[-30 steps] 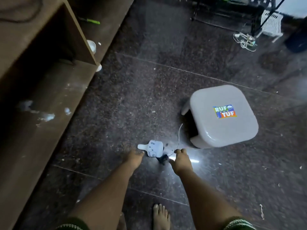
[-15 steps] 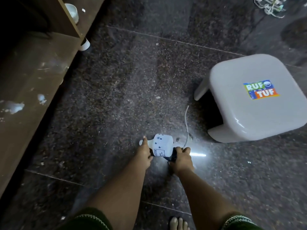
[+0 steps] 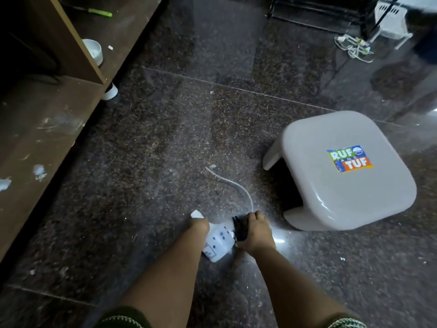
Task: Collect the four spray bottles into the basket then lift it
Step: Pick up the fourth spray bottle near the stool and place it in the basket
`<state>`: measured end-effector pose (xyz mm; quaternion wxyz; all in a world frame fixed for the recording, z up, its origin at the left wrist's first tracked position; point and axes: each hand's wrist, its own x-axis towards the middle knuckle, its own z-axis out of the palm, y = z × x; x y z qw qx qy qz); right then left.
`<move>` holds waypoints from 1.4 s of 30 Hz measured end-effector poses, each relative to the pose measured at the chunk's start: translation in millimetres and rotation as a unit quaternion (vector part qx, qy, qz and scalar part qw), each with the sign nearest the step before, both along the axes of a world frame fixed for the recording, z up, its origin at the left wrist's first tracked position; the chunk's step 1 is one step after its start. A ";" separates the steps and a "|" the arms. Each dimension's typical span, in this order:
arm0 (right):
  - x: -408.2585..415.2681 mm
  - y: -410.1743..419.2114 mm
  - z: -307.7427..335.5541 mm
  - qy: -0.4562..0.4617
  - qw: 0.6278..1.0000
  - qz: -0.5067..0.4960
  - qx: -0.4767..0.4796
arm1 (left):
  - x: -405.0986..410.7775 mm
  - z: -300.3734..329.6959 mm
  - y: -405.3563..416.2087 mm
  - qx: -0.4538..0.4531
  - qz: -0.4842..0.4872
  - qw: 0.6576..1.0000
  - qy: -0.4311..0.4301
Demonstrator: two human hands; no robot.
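A white spray bottle [image 3: 218,242] with dark dots on its label is low over the dark floor at centre bottom, tilted. My left hand [image 3: 199,227] is wrapped around its left part, and a white end [image 3: 196,214] sticks out past my fingers. My right hand [image 3: 256,230] grips the black spray head [image 3: 238,229] at the bottle's right end. A thin white dip tube [image 3: 236,185] curves away from the head across the floor. A white slatted basket [image 3: 387,17] stands far off at the top right, partly behind black poles. No other spray bottles are in view.
A grey plastic stool [image 3: 343,171] stands right of my hands. A wooden shelf unit [image 3: 47,129] runs along the left, holding a white bowl [image 3: 93,49] and a green pen [image 3: 100,12]. Tangled white cables [image 3: 354,46] lie beside a black rack base [image 3: 314,17] at the top.
Both hands have closed on the bottle, which lay flat on the floor a second ago. It is now tilted, with my right hand on the black head. The view has shifted.
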<state>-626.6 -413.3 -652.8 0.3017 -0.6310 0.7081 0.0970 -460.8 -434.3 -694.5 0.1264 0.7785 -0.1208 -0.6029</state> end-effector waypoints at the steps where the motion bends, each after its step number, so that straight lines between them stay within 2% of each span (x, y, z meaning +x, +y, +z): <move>1: -0.1 -2.8 6.3 0.010 1.000 0.006 -0.018 | 2.6 8.6 -0.3 -0.027 -0.012 0.997 -0.066; 2: 1.1 -5.5 14.5 0.016 0.999 0.010 -0.041 | 5.4 25.8 -0.2 -0.047 -0.052 0.989 -0.133; 4: 7.1 -10.4 34.6 0.003 0.995 0.011 -0.104 | 14.8 68.2 -1.0 -0.115 -0.165 0.945 -0.257; 6: 16.7 -12.5 58.8 -0.036 0.986 -0.004 -0.162 | 29.8 96.5 -4.2 -0.156 -0.259 0.901 -0.312; 11: 39.3 -15.8 136.3 -0.131 0.969 -0.108 -0.179 | 68.7 166.7 -17.4 -0.155 -0.276 0.896 -0.310; 15: 38.5 -20.4 202.9 -0.147 0.958 -0.063 -0.239 | 92.6 232.5 -21.6 -0.154 -0.264 0.899 -0.312; 19: 36.1 -26.0 260.7 -0.128 0.954 -0.038 -0.268 | 111.4 304.8 -24.4 -0.184 -0.278 0.884 -0.329; 25: 48.9 -30.0 337.0 -0.161 0.944 -0.032 -0.285 | 132.2 386.9 -20.7 -0.189 -0.321 0.859 -0.350; 29: 60.9 -32.1 368.3 -0.181 0.943 -0.017 -0.280 | 143.2 414.6 -13.3 -0.184 -0.327 0.856 -0.356; 34: 69.3 -25.5 379.8 -0.183 0.948 0.003 -0.260 | 145.8 429.9 -6.8 -0.179 -0.290 0.873 -0.348; 39: 72.2 -12.4 374.4 -0.203 0.947 0.002 -0.249 | 149.2 430.5 -3.3 -0.184 -0.324 0.852 -0.368; 42: 73.9 -9.1 374.0 -0.222 0.942 -0.036 -0.248 | 149.9 427.0 -1.8 -0.176 -0.341 0.839 -0.386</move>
